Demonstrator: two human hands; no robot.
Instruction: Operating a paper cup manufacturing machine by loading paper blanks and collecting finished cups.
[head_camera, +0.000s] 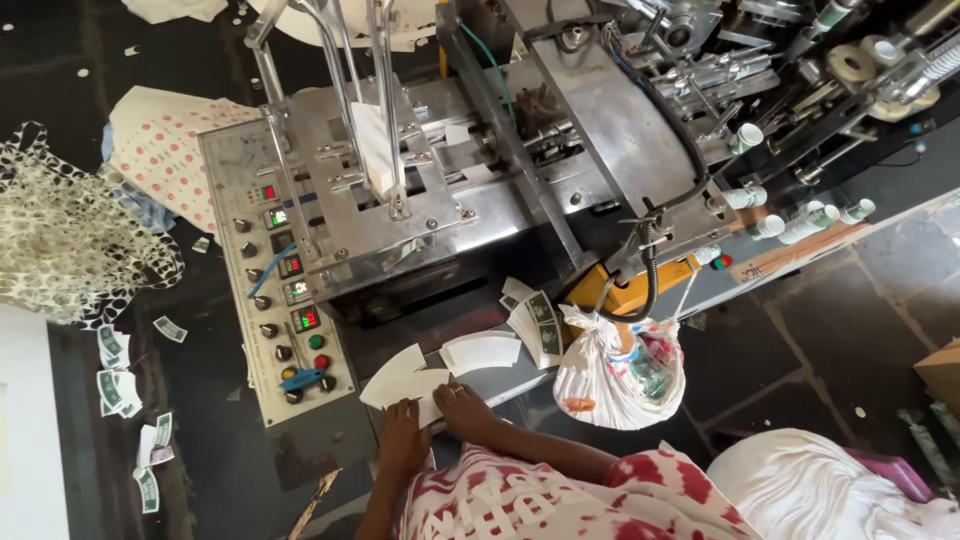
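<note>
1. Left hand (402, 437): resting palm-down at the near edge of the machine's ledge (500, 385), fingers lying flat and spread on a white fan-shaped paper blank (402, 382), pressing rather than gripping.
2. Right hand (466, 408): lying just beside the left, fingers flat on the same paper blank, holding nothing closed.
3. Second white blank (482, 352): sitting just beyond the right hand on the ledge.
4. Stack of printed blanks (537, 328): leaning near the ledge's right end.
5. Control panel (275, 285): standing at the left of the ledge, carrying knobs and lit red displays.
6. Tied white bag (620, 372): hanging off the right end.
7. Finished paper cups (812, 222): lying at the machine's far right.
</note>
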